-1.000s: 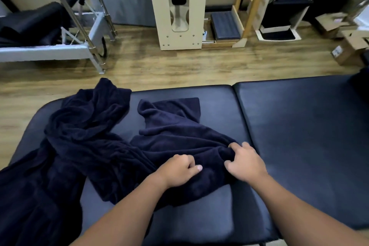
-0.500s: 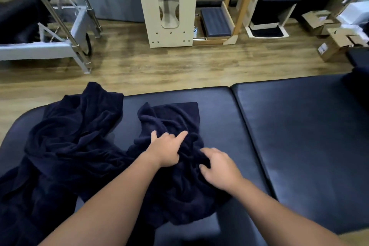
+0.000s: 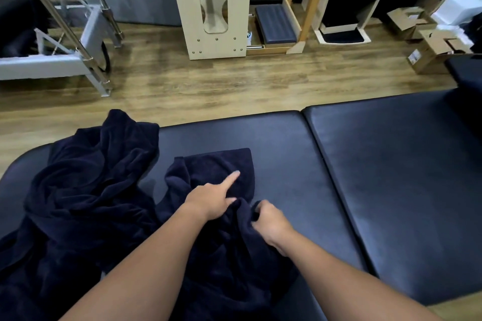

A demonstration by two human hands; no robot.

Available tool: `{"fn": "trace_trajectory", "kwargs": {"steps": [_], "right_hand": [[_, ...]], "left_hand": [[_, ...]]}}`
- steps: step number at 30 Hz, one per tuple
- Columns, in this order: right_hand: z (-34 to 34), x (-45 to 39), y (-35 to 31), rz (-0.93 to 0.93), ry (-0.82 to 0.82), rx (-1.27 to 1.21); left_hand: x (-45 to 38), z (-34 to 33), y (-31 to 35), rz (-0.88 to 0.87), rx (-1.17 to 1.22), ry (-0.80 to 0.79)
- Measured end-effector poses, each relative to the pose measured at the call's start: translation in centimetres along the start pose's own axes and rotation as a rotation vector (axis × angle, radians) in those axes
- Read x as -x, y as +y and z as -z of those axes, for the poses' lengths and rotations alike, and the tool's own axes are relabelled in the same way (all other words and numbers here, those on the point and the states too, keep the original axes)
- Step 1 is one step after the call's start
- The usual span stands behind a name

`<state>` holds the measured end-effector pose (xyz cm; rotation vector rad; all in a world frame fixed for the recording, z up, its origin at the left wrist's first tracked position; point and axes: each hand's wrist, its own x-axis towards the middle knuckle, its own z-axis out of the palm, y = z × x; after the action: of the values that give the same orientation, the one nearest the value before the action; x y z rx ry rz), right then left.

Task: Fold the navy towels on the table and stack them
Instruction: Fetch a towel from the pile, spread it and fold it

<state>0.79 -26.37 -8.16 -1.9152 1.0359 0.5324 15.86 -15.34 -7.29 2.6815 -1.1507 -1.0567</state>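
The soft, floppy navy terry towel (image 3: 221, 169) will sag (best gripped by corners); the right hand (image 3: 271, 221) pinches its edge, the left hand (image 3: 208, 200) presses beside it, forefinger straight.

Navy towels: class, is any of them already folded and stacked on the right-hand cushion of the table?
No, the right-hand cushion bears no towel; the navy towels lie rumpled on the left.

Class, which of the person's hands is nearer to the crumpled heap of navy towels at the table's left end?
Left. The left hand lies on the centre towel, closer to the crumpled heap of navy towels; the right hand grips cloth farther away.
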Motion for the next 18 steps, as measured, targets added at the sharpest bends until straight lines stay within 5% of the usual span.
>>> {"fn": "trace_trajectory", "kwargs": {"steps": [8, 12, 15, 18], "right_hand": [[-1.3, 1.4, 0.7, 0.090, -0.055, 0.254], [-0.8, 2.7, 1.7, -0.017, -0.016, 0.287], [0.2, 3.7, 3.1, -0.144, 0.116, 0.126], [1.4, 4.6, 5.1, -0.098, 0.247, -0.326]], "left_hand": [[-0.5, -1.0, 1.3, -0.123, -0.261, -0.003], [-0.7, -0.3, 3.3, -0.148, -0.026, 0.055], [-1.0, 0.5, 6.8, -0.288, 0.150, 0.137], [-0.9, 1.5, 11.6, -0.432, 0.404, 0.205]]}}
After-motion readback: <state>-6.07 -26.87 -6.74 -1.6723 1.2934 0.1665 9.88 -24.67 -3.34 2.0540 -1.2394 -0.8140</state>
